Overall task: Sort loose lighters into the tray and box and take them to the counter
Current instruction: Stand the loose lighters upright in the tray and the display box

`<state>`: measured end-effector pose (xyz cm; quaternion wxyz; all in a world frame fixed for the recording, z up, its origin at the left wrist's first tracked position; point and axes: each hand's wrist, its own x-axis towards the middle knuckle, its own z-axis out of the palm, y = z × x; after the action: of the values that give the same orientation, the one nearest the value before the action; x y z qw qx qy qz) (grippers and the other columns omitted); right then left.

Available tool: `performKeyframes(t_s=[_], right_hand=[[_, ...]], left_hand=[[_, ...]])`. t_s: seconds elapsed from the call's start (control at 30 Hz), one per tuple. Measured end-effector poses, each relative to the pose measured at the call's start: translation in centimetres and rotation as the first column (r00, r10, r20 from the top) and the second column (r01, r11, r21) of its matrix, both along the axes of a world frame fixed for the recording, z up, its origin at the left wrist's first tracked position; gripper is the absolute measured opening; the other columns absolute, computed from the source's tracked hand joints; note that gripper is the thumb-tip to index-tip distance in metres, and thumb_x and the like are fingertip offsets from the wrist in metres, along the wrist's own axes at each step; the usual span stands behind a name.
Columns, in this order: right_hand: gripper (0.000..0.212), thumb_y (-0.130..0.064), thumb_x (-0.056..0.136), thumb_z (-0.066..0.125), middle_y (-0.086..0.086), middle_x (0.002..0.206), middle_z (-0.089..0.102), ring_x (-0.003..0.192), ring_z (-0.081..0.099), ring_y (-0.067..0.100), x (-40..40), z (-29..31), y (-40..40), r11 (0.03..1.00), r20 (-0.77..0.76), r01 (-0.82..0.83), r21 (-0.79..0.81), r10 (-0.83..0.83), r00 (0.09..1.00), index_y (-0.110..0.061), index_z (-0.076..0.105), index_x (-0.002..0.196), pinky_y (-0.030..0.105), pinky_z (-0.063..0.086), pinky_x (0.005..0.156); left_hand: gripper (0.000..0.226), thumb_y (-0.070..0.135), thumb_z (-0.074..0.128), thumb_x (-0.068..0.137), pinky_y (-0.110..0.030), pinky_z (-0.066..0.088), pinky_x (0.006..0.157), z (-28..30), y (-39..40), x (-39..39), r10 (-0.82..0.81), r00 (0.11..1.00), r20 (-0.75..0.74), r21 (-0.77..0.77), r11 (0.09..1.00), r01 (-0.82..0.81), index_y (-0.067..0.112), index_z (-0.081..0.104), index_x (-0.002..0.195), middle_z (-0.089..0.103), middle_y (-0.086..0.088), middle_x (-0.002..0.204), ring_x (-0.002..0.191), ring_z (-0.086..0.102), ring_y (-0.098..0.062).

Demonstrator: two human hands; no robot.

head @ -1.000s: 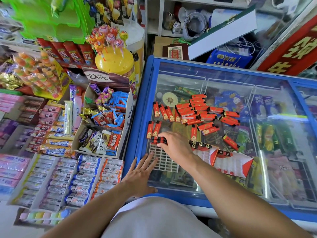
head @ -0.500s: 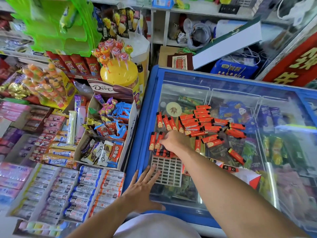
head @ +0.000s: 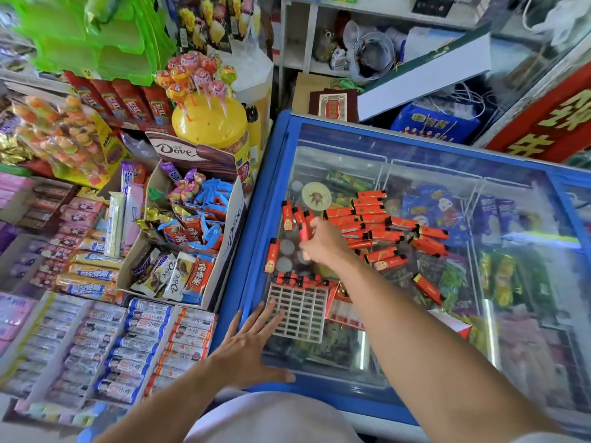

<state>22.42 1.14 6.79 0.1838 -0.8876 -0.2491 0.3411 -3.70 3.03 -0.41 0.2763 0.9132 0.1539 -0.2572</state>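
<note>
Dozens of red lighters (head: 380, 223) lie scattered on the glass lid of a blue freezer (head: 425, 145). At its near left corner sits a white grid tray (head: 299, 311), with one row of lighters standing along its far edge. A red and white box (head: 347, 306) lies just beside the tray, partly hidden under the right forearm. The right hand (head: 324, 243) reaches over the pile and pinches one lighter (head: 303, 226) between its fingers. The left hand (head: 246, 350) rests flat with fingers spread, fingertips touching the tray's near left corner. A Dove chocolate carton (head: 188, 238) stands left of the freezer.
</note>
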Motion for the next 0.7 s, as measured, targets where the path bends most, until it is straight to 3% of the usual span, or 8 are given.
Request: performKeyframes(t_s=[0.1, 0.2, 0.33, 0.43, 0.5, 0.7], right_hand=[[0.051, -0.016, 0.094, 0.068, -0.015, 0.093, 0.056, 0.068, 0.061, 0.003, -0.1, 2.5, -3.3, 0.976, 0.09, -0.062, 0.208, 0.044, 0.995, -0.031, 0.041, 0.134, 0.022, 0.045, 0.055], [0.04, -0.026, 0.097, 0.064, -0.017, 0.097, 0.058, 0.067, 0.059, -0.003, -0.9, 3.8, -6.8, 0.952, 0.159, -0.12, 0.281, 0.077, 0.984, -0.037, 0.045, 0.131, 0.024, 0.05, 0.059], [0.022, -0.039, 0.099, 0.058, -0.015, 0.096, 0.069, 0.083, 0.07, 0.011, -2.2, 4.1, -9.7, 0.945, 0.175, -0.199, 0.26, 0.157, 0.972, -0.034, 0.056, 0.12, 0.041, 0.059, 0.076], [0.019, -0.042, 0.095, 0.064, -0.021, 0.103, 0.065, 0.086, 0.064, -0.001, -3.2, 4.0, -10.8, 0.941, 0.183, -0.225, 0.254, 0.182, 0.966, -0.035, 0.065, 0.113, 0.031, 0.056, 0.081], [0.019, -0.042, 0.093, 0.067, -0.019, 0.107, 0.062, 0.09, 0.06, 0.001, -3.6, 3.6, -11.0, 0.942, 0.215, -0.231, 0.243, 0.179, 0.96, -0.036, 0.067, 0.11, 0.027, 0.05, 0.081], [0.02, -0.039, 0.092, 0.068, -0.019, 0.103, 0.062, 0.086, 0.051, -0.002, -4.9, 2.4, -10.9, 0.954, 0.382, -0.272, 0.129, 0.205, 0.901, -0.032, 0.068, 0.111, 0.014, 0.033, 0.063]], left_hand=[[0.126, 0.103, 0.04, 0.066, -0.03, -0.042, 0.102, 0.1, -0.1, 0.0, -0.019, 1.0, 0.008, 0.02, 1.0, 0.019, 0.041, -0.026, 0.153, -0.043, 0.02, 0.154, 0.141, -0.043, -0.005], [0.126, 0.103, 0.041, 0.066, -0.029, -0.045, 0.099, 0.1, -0.2, 0.0, -0.021, 1.0, 0.012, 0.031, 0.999, 0.021, 0.04, -0.028, 0.151, -0.044, 0.019, 0.153, 0.14, -0.044, -0.007], [0.126, 0.104, 0.039, 0.064, -0.033, -0.043, 0.102, -0.1, -0.2, -0.1, -0.025, 1.0, 0.0, 0.038, 0.999, 0.025, 0.042, -0.031, 0.149, -0.045, 0.018, 0.153, 0.14, -0.044, -0.008], [0.128, 0.103, 0.041, 0.065, -0.045, -0.03, 0.115, -0.1, -0.3, 0.0, -0.025, 1.0, -0.018, 0.037, 0.999, 0.025, 0.04, -0.031, 0.151, -0.044, 0.016, 0.155, 0.144, -0.04, -0.01], [0.129, 0.101, 0.043, 0.066, -0.048, -0.025, 0.117, 0.0, -0.3, 0.0, -0.023, 0.999, -0.025, 0.031, 0.999, 0.023, 0.039, -0.029, 0.152, -0.043, 0.016, 0.156, 0.144, -0.039, -0.01], [0.129, 0.101, 0.045, 0.066, -0.054, -0.019, 0.121, -0.2, -0.2, 0.0, -0.012, 0.999, -0.034, 0.017, 1.0, 0.013, 0.039, -0.026, 0.154, -0.04, 0.016, 0.158, 0.147, -0.036, -0.011]])
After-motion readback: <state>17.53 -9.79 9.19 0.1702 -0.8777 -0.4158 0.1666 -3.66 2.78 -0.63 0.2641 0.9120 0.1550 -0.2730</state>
